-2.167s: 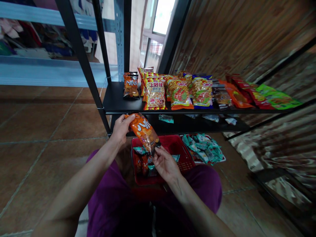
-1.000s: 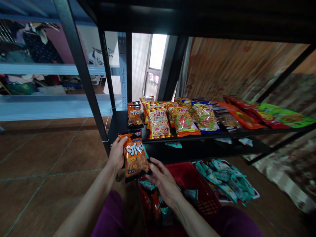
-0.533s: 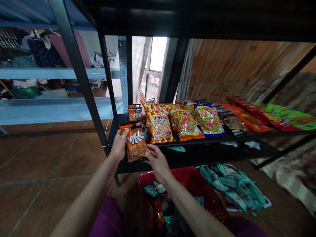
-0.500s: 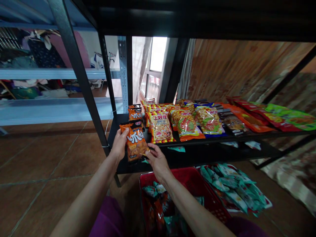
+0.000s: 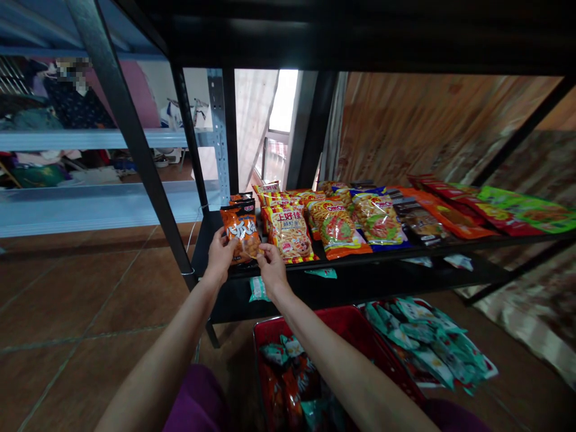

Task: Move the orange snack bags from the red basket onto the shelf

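An orange and black snack bag (image 5: 243, 231) stands tilted back at the left end of the black shelf (image 5: 211, 225). My left hand (image 5: 219, 255) is closed on its lower left edge. The fingers of my right hand (image 5: 271, 267) pinch its lower right corner. Behind it, another orange bag (image 5: 240, 197) shows only its top. To its right leans a yellow and red snack bag (image 5: 289, 234), with more of the same kind behind. Further along are noodle-pictured bags (image 5: 338, 227) in orange and a blue-edged bag (image 5: 380, 219).
Below stands a red basket (image 5: 342, 315) holding orange and green packets; beside it, a second basket is heaped with green packets (image 5: 429, 339). A black shelf post (image 5: 148, 162) rises on the left. Green packets (image 5: 257, 289) lie on the lower shelf. Flat orange, red and green bags (image 5: 526, 210) lie at right.
Both hands have moved the orange snack bag forward and up from in front of the shelf edge onto the shelf, before the other orange bags. A green packet below is now uncovered.
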`<state>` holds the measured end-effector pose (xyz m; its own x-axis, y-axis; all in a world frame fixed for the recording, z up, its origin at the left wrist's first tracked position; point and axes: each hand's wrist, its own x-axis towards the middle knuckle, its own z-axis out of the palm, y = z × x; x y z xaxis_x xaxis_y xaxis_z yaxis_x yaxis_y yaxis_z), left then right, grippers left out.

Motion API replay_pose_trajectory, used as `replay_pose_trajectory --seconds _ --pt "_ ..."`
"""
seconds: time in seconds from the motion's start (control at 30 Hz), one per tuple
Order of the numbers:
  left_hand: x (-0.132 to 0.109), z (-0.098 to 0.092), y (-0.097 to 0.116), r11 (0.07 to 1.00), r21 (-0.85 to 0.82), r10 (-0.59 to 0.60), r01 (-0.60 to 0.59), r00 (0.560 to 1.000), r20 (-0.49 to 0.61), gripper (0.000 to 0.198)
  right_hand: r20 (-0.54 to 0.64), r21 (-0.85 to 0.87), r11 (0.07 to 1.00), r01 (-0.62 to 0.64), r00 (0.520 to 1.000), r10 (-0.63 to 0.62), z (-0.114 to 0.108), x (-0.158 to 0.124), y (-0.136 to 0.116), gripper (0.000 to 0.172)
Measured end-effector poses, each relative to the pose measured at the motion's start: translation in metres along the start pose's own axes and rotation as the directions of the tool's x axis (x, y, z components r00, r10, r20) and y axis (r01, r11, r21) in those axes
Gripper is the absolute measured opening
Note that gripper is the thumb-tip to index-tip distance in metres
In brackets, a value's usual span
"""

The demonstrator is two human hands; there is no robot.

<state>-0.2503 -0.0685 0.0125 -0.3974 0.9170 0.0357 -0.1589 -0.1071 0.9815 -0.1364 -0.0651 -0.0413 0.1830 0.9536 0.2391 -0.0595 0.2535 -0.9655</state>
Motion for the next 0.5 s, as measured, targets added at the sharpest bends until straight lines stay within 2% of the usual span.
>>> replay_pose_trajectory --seconds 0.1,0.2,0.4,0.5 --pt "0.009 0.005 -0.002 1.000 -0.023 0.007 -0.008 0.999 -0.033 0.050 0.011 -0.180 0.976 0.125 0.992 -0.125 0.004 0.010 0.001 0.026" --pt "0.018 0.007 -0.006 1.000 -0.006 0.013 -0.013 0.998 -0.055 0.049 0.046 -0.335 0.923 0.186 0.982 -0.181 0.007 0.016 -0.001 0.032" --pt "0.034 0.008 -0.021 0.995 0.069 0.082 -0.078 0.995 -0.059 0.046 0.066 -0.476 0.840 0.262 0.963 -0.263 0.016 0.021 0.005 0.051" --pt "0.040 0.008 -0.030 0.985 0.122 0.129 -0.123 0.990 -0.048 0.045 0.122 -0.541 0.787 0.296 0.954 -0.275 0.016 0.020 0.012 0.055"
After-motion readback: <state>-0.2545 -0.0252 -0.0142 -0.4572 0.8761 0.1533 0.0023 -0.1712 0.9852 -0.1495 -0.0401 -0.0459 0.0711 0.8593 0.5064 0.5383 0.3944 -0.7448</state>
